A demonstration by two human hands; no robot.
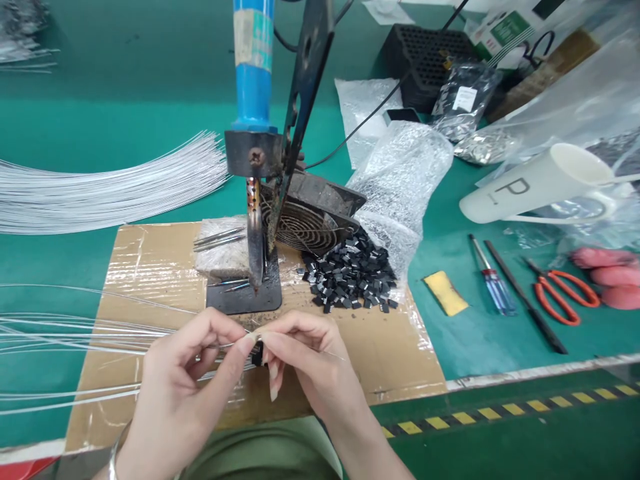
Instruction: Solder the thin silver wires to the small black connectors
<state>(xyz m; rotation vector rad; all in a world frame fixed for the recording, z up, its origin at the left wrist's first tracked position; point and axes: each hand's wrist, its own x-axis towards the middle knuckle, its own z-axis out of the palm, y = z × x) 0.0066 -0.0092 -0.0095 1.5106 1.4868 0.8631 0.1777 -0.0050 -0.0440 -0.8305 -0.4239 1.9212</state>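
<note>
My left hand (193, 367) is closed in a pinch on a thin white wire (225, 345). Fingertip to fingertip with it, my right hand (305, 350) pinches at the wire's end, which the fingers largely hide. A fine strand pokes out over the right hand. Just below the pinch shows a small black connector piece (257, 355); whether it is held or fixed to a wire I cannot tell. Above the hands, a blue-handled soldering iron (254, 67) points tip down on a black stand. More white wires (100, 327) run leftward beneath the left hand.
Cardboard (135, 267) covers the bench. Behind the iron stands a small fan (310, 213), beside a heap of black connectors (350, 273). A wire bundle (110, 187) lies left. To the right are a yellow sponge (445, 293), screwdriver (495, 287), orange-handled pliers (560, 293) and white mug (540, 183).
</note>
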